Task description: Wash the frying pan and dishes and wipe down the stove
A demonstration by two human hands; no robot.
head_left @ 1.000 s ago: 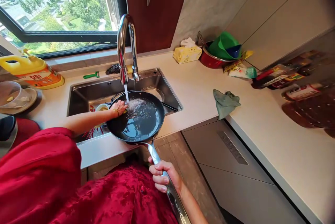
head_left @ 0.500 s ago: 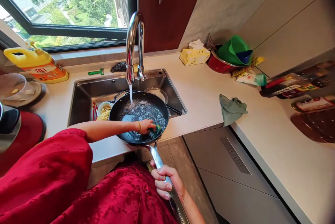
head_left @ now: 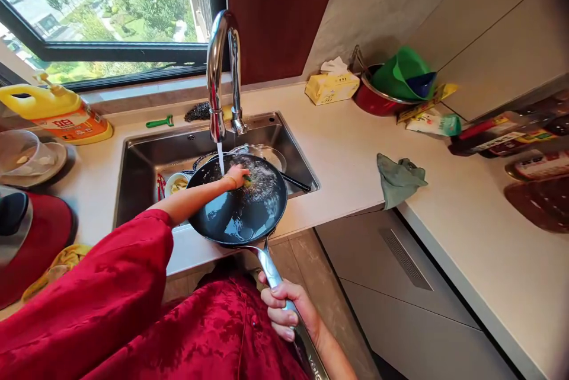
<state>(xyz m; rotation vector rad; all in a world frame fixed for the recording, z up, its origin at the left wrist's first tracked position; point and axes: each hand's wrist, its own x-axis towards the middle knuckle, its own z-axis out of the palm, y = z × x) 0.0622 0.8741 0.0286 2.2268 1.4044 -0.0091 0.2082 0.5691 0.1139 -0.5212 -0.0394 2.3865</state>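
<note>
- Head view: the black pan (head_left: 235,217) sits over the sink (head_left: 146,157) and its front rim, some water pooled inside.
- The right hand (head_left: 284,309) has its grip closed firmly round the pan's metal handle (head_left: 270,267).
- The left hand (head_left: 239,176) is inside the pan, its grip curled over a green scrubber (head_left: 248,180), mostly hidden beneath the fingers.
- Water runs from the faucet (head_left: 216,72) into the pan, just beside the left hand.
- A grey-green cloth (head_left: 398,181) lies on the worktop (head_left: 338,155), right of the sink.
</note>
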